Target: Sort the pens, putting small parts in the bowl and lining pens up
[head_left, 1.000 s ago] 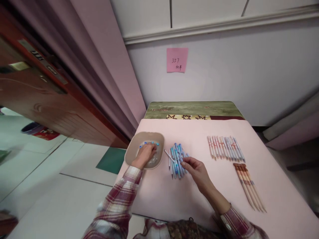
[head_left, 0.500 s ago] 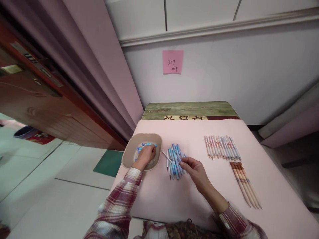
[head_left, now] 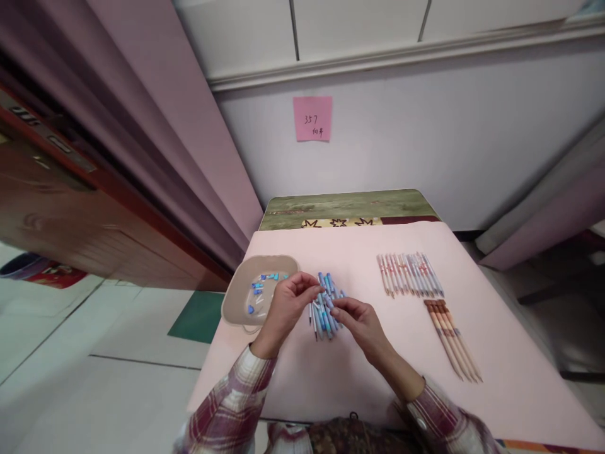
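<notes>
Pinching a pale blue pen (head_left: pixel 329 303) in the right hand (head_left: pixel 358 323), over a pile of blue pens (head_left: pixel 324 325) on the pink table (head_left: pixel 520 391). Holding the left hand (head_left: pixel 289 305) fingertips nearly together, can't tell on what, near a tan tub (head_left: pixel 230 304).

The heaped pens (head_left: pixel 325 323) mix sky blue, deeper blue and lilac, with slim white sticks (head_left: pixel 314 323) ending in dark tips along one side. Bright blue and turquoise bits (head_left: pixel 257 287) show in the beige tub (head_left: pixel 234 301). The row of pens (head_left: pixel 410 275) is whitish, marked with red toward one end and grey-blue toward the other; the longer pens (head_left: pixel 454 343) run from dark brown through orange-tan to cream. The desk (head_left: pixel 302 384) is pale pink. Both sleeves (head_left: pixel 239 394) are maroon-and-white plaid. The note (head_left: pixel 312 120) is pink with dark handwriting, the curtain (head_left: pixel 151 94) mauve, the mat (head_left: pixel 196 318) dark green.
</notes>
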`<state>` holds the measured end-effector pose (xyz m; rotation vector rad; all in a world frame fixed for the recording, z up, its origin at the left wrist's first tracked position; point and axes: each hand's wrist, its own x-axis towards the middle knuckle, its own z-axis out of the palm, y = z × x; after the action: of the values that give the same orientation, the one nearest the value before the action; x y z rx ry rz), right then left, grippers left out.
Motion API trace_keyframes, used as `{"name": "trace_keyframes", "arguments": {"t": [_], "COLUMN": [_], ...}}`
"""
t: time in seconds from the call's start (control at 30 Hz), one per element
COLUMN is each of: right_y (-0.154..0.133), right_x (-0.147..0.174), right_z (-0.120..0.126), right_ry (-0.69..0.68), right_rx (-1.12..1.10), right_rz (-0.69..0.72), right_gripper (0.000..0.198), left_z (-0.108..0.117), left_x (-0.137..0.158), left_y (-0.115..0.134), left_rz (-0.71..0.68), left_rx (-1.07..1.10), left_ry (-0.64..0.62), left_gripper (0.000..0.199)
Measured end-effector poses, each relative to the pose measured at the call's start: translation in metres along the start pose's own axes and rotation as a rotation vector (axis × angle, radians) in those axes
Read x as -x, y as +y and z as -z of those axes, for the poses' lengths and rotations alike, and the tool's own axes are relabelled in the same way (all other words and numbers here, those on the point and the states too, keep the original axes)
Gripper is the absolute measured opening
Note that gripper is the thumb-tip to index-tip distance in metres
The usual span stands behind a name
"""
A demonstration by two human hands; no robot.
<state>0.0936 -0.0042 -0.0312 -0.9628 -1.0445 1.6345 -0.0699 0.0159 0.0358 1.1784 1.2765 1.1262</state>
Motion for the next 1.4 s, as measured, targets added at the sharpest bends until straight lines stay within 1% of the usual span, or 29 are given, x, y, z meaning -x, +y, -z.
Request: {"name": "trace_keyframes", "arguments": {"t": [0.07,0.3,0.47,0.67,0.8,0.87,0.97,1.03,1.13,1.23,1.3,1.4], "right_y": [-0.002,-0.002,-0.002,-0.003,-0.001,-0.001,-0.001,-0.002,-0.005,-0.008,-0.012,-0.017], "right_x": [0.001,0.003,0.005,0.008,0.008,0.007,0.006,0.004,0.003,0.002,0.004,0.007], "right_z": [0.002,0.004,0.003,0.003,0.004,0.004,0.004,0.003,0.003,0.005,0.006,0.004], "right_ry": [0.000,-0.021,-0.045,-0.038,-0.023,-0.020,-0.012,-0.017,-0.025,0.040,0.119,0.214], "right_rx": [0.003,-0.017,-0.023,-0.007,0.047,0.074,0.108,0.127,0.152,0.214,0.324,0.511], "right_rz": [0.013,0.032,0.046,0.081,0.134,0.171,0.224,0.251,0.270,0.314,0.381,0.520], "right_gripper": [0.032,0.024,0.023,0.023,0.024,0.025,0.024,0.024,0.027,0.037,0.045,0.052], "left_z": [-0.001,-0.002,-0.004,-0.004,-0.006,-0.008,-0.011,-0.012,-0.012,-0.010,-0.009,-0.009], "left_x": [0.000,0.002,0.006,0.010,0.014,0.015,0.016,0.016,0.015,0.012,0.010,0.007], "left_y": [-0.002,-0.006,-0.004,0.000,0.005,0.007,0.006,0.003,0.000,-0.002,-0.003,-0.003], "left_rz": [-0.009,-0.045,-0.052,-0.073,-0.103,-0.105,-0.096,-0.093,-0.110,-0.154,-0.176,-0.163], "left_rx": [-0.010,-0.079,-0.109,-0.140,-0.168,-0.137,-0.088,-0.074,-0.035,-0.061,-0.086,-0.011], "left_ry": [-0.021,-0.035,-0.047,-0.099,-0.125,-0.115,-0.105,-0.102,-0.048,0.065,0.135,0.193], "left_gripper": [0.020,0.017,0.013,0.012,0.017,0.019,0.029,0.029,0.029,0.032,0.035,0.040]}}
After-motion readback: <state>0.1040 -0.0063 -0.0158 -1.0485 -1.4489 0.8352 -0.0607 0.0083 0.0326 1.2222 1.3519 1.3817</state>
